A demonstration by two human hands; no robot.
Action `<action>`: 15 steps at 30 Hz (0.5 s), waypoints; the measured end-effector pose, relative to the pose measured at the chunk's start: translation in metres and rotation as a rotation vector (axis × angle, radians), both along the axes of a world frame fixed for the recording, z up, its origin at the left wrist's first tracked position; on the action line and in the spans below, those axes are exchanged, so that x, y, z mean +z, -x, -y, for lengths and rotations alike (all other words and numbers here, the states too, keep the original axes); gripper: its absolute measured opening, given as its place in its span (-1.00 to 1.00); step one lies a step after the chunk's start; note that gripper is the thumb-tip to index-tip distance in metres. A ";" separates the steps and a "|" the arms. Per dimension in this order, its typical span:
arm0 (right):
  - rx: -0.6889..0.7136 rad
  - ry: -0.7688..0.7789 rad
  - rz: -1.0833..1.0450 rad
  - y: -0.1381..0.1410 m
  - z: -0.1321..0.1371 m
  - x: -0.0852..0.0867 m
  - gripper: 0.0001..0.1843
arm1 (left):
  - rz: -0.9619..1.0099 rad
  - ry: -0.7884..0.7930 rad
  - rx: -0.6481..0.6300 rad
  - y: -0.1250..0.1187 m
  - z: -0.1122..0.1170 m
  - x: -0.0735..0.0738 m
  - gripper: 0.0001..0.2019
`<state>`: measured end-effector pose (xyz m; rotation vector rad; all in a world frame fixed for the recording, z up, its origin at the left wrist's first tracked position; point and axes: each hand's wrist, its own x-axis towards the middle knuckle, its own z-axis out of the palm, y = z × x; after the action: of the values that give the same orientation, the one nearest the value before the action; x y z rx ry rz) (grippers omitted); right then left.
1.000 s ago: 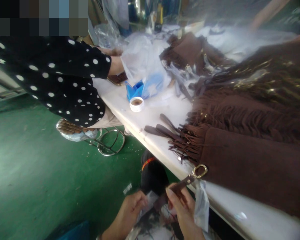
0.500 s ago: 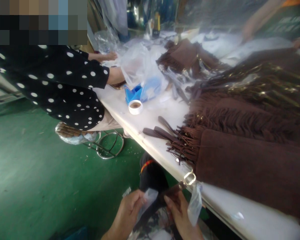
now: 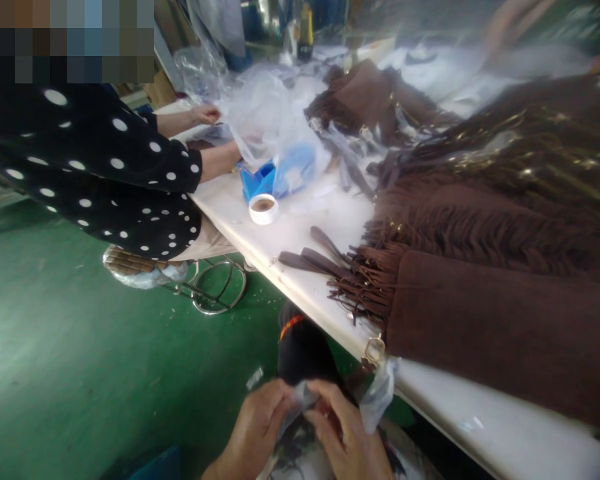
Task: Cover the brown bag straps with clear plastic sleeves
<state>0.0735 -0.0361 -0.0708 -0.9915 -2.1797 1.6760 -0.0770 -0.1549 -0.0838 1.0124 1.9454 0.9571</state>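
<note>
Above my lap, a piece of clear plastic film [image 3: 304, 395] is pinched between my two hands. My left hand [image 3: 255, 427] grips one side with thumb and fingers closed. My right hand [image 3: 347, 430] has its fingertips closed on the other side. Just behind the right hand, a brown strap [image 3: 363, 375] is mostly hidden. It leads up to a gold ring [image 3: 375, 349] at the table edge. Another plastic wrap [image 3: 380, 397] hangs beneath that ring. A brown suede bag with fringe [image 3: 480, 327] lies flat on the table beside the ring.
On the white table [image 3: 325, 217] stand a roll of tape [image 3: 263, 209] and a blue tape dispenser [image 3: 260, 179]. More fringed brown bags [image 3: 365, 97] lie further back. A co-worker in a dotted top [image 3: 130, 160] handles plastic at the left. A stool [image 3: 145, 267] stands below.
My right hand has left the brown strap and moved left to the plastic film held by my left hand. The strap has dropped behind the right hand.
</note>
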 end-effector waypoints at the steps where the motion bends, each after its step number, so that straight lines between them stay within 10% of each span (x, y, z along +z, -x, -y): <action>1: 0.048 -0.025 0.009 -0.001 -0.002 -0.002 -0.74 | -0.008 -0.003 -0.008 0.000 0.000 -0.001 -0.69; 6: 0.099 -0.125 0.114 -0.002 0.002 -0.005 -0.72 | -0.191 -0.048 -0.102 -0.004 0.004 -0.009 -0.70; 9: 0.073 0.151 0.135 -0.002 0.013 -0.002 -0.59 | -0.315 -0.066 -0.201 -0.006 0.009 -0.015 -0.69; 12: 0.012 0.382 0.090 -0.012 0.017 -0.010 -0.54 | -0.259 0.008 -0.131 -0.004 0.012 -0.018 -0.69; 15: -0.106 0.234 0.111 -0.028 0.006 -0.030 -0.56 | -0.106 0.080 -0.023 0.001 0.013 -0.018 -0.67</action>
<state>0.1018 -0.0420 -0.1007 -1.2650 -1.9881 1.8985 -0.0778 -0.1681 -0.1020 1.0557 2.0382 0.8208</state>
